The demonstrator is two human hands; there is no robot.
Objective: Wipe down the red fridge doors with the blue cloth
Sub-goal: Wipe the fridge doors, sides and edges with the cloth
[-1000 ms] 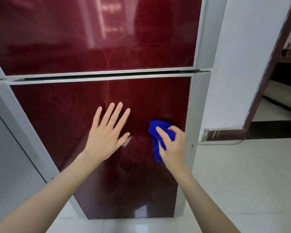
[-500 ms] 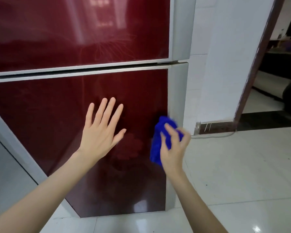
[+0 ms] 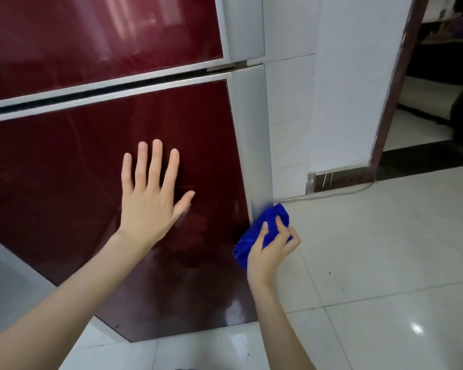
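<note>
The lower red fridge door (image 3: 78, 166) fills the left and middle of the head view, with the upper red door (image 3: 91, 36) above a dark gap. A silver strip (image 3: 251, 134) runs down the doors' right edge. My left hand (image 3: 150, 198) lies flat on the lower door, fingers spread and pointing up. My right hand (image 3: 271, 249) grips the bunched blue cloth (image 3: 262, 231) and presses it against the lower part of the silver strip.
A white tiled wall (image 3: 345, 89) stands just right of the fridge, with a dark-framed doorway (image 3: 396, 84) beyond it. A thin cable (image 3: 332, 194) trails along the glossy white floor tiles (image 3: 385, 263) at the wall's base.
My right hand has slid the blue cloth rightward from the red panel onto the silver edge strip. My left hand stays flat on the door. The view has swung to the right.
</note>
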